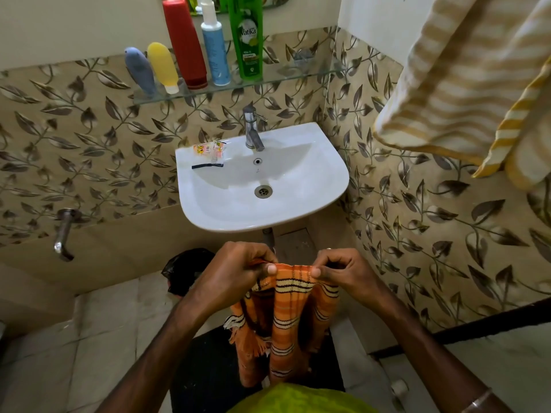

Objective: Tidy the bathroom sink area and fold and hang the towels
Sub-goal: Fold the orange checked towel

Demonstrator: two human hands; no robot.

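Note:
An orange towel with black and cream stripes (286, 320) hangs in front of me, below the white sink (313, 186). My left hand (235, 272) pinches its top edge on the left, and my right hand (343, 271) pinches the same edge on the right, close together. The cloth droops in folds with a fringed end low on the left. Small orange sachets (208, 149) and a dark strip (207, 166) lie on the sink's left rim. A beige striped towel (465, 76) hangs at the upper right.
A glass shelf (298, 77) above the chrome tap (253, 129) carries several bottles, among them a red one (185, 43) and a green one (246, 37). A black bag (185, 269) sits on the floor under the sink. A wall spout (64, 234) sticks out at the left.

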